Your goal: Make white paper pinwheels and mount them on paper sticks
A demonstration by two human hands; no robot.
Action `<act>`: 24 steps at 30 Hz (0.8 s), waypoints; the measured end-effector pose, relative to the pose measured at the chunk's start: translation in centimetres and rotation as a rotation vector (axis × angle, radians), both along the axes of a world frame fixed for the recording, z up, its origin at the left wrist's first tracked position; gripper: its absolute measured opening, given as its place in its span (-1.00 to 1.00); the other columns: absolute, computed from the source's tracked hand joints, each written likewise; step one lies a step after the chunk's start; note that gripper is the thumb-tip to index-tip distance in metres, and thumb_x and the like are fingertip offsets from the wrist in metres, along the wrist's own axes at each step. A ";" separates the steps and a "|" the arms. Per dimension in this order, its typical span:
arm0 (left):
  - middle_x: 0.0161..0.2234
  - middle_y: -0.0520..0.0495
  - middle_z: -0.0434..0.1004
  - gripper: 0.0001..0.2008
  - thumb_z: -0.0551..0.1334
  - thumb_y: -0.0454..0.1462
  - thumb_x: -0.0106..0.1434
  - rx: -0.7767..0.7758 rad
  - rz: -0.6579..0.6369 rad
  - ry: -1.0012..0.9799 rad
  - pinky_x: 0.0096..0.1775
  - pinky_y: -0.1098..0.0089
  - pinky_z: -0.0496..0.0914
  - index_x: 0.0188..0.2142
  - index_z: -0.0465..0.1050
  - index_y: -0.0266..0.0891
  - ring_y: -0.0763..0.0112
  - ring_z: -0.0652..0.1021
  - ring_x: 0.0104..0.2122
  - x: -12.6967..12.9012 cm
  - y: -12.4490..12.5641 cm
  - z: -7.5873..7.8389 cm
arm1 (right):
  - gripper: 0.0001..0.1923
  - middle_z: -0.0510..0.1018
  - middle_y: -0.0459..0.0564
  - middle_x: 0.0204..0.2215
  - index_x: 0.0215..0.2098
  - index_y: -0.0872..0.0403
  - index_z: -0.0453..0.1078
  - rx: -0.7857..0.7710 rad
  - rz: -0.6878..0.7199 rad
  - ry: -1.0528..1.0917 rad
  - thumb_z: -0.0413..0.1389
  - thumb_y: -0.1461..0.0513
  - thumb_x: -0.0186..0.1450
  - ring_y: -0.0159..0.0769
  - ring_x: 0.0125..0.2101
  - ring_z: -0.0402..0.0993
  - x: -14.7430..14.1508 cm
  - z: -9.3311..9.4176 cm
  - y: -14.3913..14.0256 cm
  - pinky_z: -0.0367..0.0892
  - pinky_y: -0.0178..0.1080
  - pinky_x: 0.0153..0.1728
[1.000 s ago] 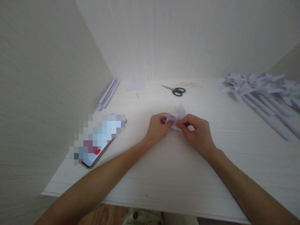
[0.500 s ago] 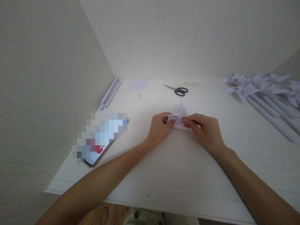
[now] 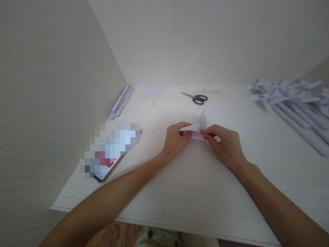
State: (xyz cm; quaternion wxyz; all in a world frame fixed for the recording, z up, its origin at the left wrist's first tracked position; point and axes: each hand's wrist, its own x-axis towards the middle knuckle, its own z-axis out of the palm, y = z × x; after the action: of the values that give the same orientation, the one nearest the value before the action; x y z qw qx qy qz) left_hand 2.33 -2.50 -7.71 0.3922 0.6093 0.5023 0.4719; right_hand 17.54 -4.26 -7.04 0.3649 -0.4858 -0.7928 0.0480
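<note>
Mid-table, left hand and right hand are pinching folded paper, creasing it; next needs firm, aligned pressing.

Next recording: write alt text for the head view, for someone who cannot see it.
Two bare hands, left hand and right hand, pinch a folded piece of pale paper over a white table. Scissors lie beyond it, a phone to the left and paper pinwheels to the right.
</note>
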 end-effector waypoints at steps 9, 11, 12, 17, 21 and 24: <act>-0.42 -0.07 0.51 -0.81 0.12 -0.40 -0.02 -0.010 -0.055 -0.037 -0.42 0.48 0.37 -0.39 0.45 -0.32 0.46 0.48 -0.46 0.1 0.0 -0.2 | -0.89 0.47 -0.07 -0.60 -0.50 0.11 0.38 0.007 -0.069 -0.005 0.05 0.26 0.15 -0.36 -0.58 0.37 -0.2 0.0 0.1 0.22 -0.32 -0.55; -0.43 -0.06 0.51 -0.81 0.11 -0.41 -0.03 0.011 -0.032 -0.008 -0.41 0.48 0.37 -0.41 0.46 -0.32 0.46 0.48 -0.46 0.0 0.0 0.0 | -0.92 0.49 -0.06 -0.56 -0.48 0.11 0.38 0.021 -0.050 -0.005 0.07 0.29 0.13 -0.36 -0.55 0.39 -0.2 -0.1 0.0 0.23 -0.33 -0.52; -0.44 -0.06 0.51 -0.82 0.11 -0.42 -0.04 0.022 -0.025 0.013 -0.41 0.48 0.37 -0.43 0.46 -0.32 0.46 0.48 -0.46 0.0 0.0 0.1 | -0.93 0.49 -0.06 -0.54 -0.48 0.11 0.38 0.027 -0.040 -0.006 0.07 0.31 0.13 -0.35 -0.53 0.39 -0.2 -0.2 0.0 0.24 -0.32 -0.51; -0.43 -0.05 0.51 -0.82 0.12 -0.41 -0.03 0.031 -0.031 0.027 -0.40 0.49 0.36 -0.41 0.46 -0.31 0.46 0.47 -0.44 0.0 0.0 0.1 | -0.92 0.48 -0.06 -0.54 -0.47 0.10 0.38 0.027 -0.050 -0.033 0.05 0.29 0.15 -0.35 -0.54 0.38 -0.2 -0.3 0.0 0.23 -0.31 -0.51; -0.42 -0.06 0.51 -0.82 0.13 -0.38 -0.01 0.018 -0.049 0.009 -0.41 0.49 0.37 -0.39 0.45 -0.31 0.48 0.47 -0.47 0.0 0.1 -0.2 | -0.89 0.45 -0.05 -0.59 -0.47 0.12 0.38 0.023 -0.081 -0.051 0.04 0.26 0.16 -0.36 -0.58 0.34 -0.3 -0.1 0.0 0.18 -0.32 -0.56; -0.41 -0.07 0.51 -0.82 0.13 -0.38 -0.01 0.017 -0.050 0.006 -0.41 0.49 0.37 -0.38 0.46 -0.32 0.48 0.47 -0.46 0.0 0.1 -0.2 | -0.89 0.44 -0.06 -0.60 -0.48 0.12 0.37 0.020 -0.096 -0.053 0.04 0.26 0.15 -0.37 -0.60 0.33 -0.2 0.0 0.0 0.17 -0.32 -0.57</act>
State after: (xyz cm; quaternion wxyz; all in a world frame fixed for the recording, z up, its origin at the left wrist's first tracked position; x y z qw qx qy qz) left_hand 2.30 -2.44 -7.91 0.3974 0.6265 0.4840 0.4641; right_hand 17.29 -4.22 -7.08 0.3505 -0.5208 -0.7783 0.0096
